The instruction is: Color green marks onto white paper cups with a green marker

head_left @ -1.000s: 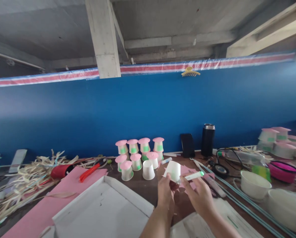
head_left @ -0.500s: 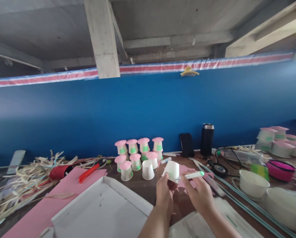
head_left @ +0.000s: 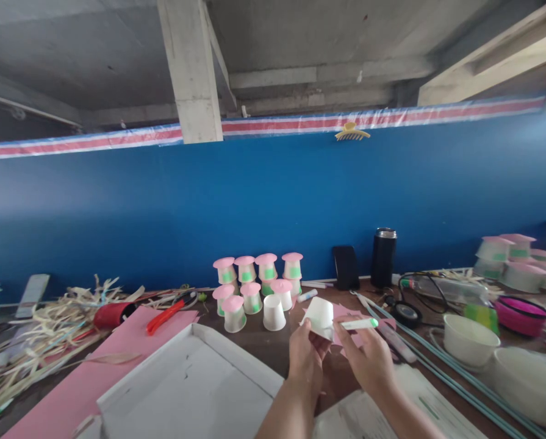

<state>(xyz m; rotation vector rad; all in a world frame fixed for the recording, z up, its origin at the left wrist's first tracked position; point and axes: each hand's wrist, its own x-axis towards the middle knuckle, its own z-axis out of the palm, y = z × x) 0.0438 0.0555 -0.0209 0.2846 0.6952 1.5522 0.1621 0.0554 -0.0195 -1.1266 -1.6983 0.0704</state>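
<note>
My left hand [head_left: 305,358] is closed around a small white paper cup [head_left: 319,316], held upside down and tilted over the table. My right hand [head_left: 368,360] grips a white glue stick with a green end [head_left: 359,324], its tip against the cup's side. Just beyond the hands stand several finished cups with pink tops and green patches [head_left: 254,281], and one plain white cup [head_left: 273,313] upside down beside them. Pink paper scraps [head_left: 346,314] lie under the held cup.
A white shallow box lid [head_left: 185,378] and a pink sheet [head_left: 117,360] lie at the left, with red-handled cutters [head_left: 165,317] and dried straw [head_left: 39,341]. A black flask [head_left: 384,258], phone [head_left: 345,267], white bowls [head_left: 469,338], pink bowl [head_left: 522,315] and more cups [head_left: 510,256] sit right.
The hands and cup stay almost in place; the cup has tilted slightly and the glue stick stays against it. The view shifts a little.
</note>
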